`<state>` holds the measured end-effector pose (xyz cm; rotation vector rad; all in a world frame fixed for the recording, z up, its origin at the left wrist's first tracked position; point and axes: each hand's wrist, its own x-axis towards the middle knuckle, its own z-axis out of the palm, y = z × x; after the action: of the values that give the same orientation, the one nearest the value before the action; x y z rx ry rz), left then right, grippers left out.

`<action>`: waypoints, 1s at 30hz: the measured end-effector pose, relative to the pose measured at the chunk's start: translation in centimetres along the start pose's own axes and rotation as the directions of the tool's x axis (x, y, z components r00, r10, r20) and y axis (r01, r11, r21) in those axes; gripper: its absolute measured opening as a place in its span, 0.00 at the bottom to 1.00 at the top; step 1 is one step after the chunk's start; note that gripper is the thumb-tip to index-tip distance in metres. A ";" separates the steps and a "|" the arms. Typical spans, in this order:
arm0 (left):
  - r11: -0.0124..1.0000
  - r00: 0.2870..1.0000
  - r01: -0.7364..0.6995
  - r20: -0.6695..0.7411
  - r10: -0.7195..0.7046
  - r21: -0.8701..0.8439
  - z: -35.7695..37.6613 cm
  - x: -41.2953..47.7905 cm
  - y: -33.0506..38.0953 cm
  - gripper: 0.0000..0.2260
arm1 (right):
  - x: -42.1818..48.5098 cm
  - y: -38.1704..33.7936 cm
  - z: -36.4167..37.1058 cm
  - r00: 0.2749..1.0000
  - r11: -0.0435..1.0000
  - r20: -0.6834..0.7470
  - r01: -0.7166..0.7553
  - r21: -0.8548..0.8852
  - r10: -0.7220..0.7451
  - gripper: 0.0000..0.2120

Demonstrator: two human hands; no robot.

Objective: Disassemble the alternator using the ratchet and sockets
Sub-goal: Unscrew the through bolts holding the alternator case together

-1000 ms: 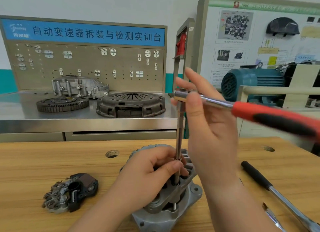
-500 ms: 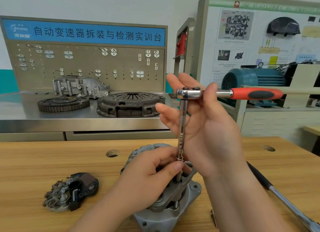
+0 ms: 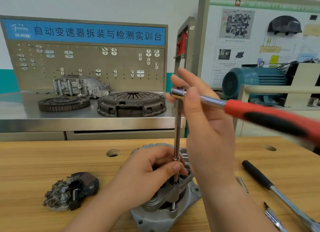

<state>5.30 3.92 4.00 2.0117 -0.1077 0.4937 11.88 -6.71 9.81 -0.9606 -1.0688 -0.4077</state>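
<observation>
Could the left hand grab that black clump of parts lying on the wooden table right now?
Probably yes, but not this instant. The black clump of parts lies on bare wood just beside the left hand with nothing between them. That hand is busy pinching the extension bar over the alternator, so it must let go first.

On my workbench (image 3: 52,162), the alternator (image 3: 166,207) stands centre; removed rectifier (image 3: 71,191) to its left, spare ratchet (image 3: 280,193) to its right.

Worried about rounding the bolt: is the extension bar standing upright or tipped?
Upright. The extension bar runs straight down from the ratchet head into the alternator.
</observation>
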 end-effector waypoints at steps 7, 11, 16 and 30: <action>0.997 1.000 -0.030 0.004 0.029 0.072 0.5 0.0 0.6 0.11 | 0.6 -0.9 -0.7 0.869 0.722 0.264 -0.494 0.485 0.417 0.20; 0.999 1.000 0.003 -0.027 -0.002 0.042 0.8 0.1 0.5 0.12 | -0.3 -0.6 -0.2 0.998 0.986 0.038 0.063 -0.155 -0.058 0.10; 0.999 0.999 -0.041 -0.018 0.040 -0.002 0.5 0.0 0.5 0.11 | 0.1 -1.0 0.3 0.925 0.838 0.189 -0.378 0.393 0.329 0.14; 0.998 0.999 -0.048 -0.002 0.048 0.044 0.5 0.2 0.1 0.07 | -0.2 -1.2 0.3 0.979 0.972 0.109 -0.187 0.145 0.172 0.11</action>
<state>5.56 3.52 3.94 2.0551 -0.1448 0.5339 10.76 -7.13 10.28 -0.9368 -1.0731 -0.1284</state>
